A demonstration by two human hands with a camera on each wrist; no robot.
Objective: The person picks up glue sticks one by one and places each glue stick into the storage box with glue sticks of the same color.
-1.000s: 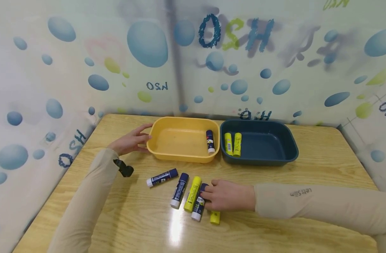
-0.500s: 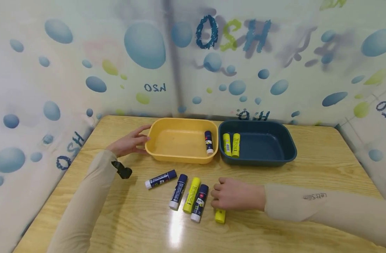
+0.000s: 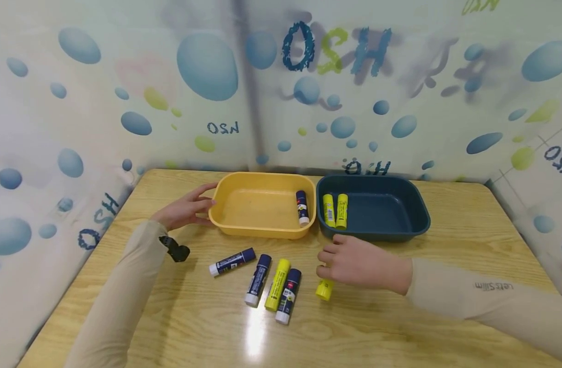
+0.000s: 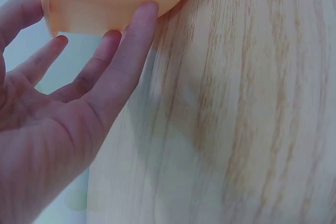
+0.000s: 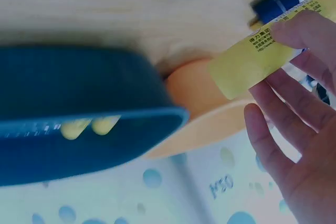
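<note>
My right hand [image 3: 361, 263] pinches a yellow glue stick [image 3: 324, 289] between thumb and fingers, above the table in front of the dark blue bin [image 3: 377, 236]. The right wrist view shows that yellow glue stick [image 5: 247, 61] held lengthwise, its printed label visible. My left hand [image 3: 184, 207] touches the left end of the orange-yellow bin [image 3: 262, 231], its fingers extended; in the left wrist view the fingertips rest against the bin wall [image 4: 105, 3]. Two yellow glue sticks lie in the blue bin, and one navy glue stick [image 3: 301, 207] lies in the orange-yellow one.
On the wooden table [image 3: 193, 327] lie a navy glue stick [image 3: 232, 262] at the left, another navy one [image 3: 258, 280], a yellow one [image 3: 277, 284] and a third navy one [image 3: 288, 296]. The two bins stand side by side before a patterned backdrop [image 3: 281, 102].
My right hand has taken the yellow glue stick from the right end of the row and moved it right, then up toward the blue bin. The left hand stays at the orange-yellow bin.
</note>
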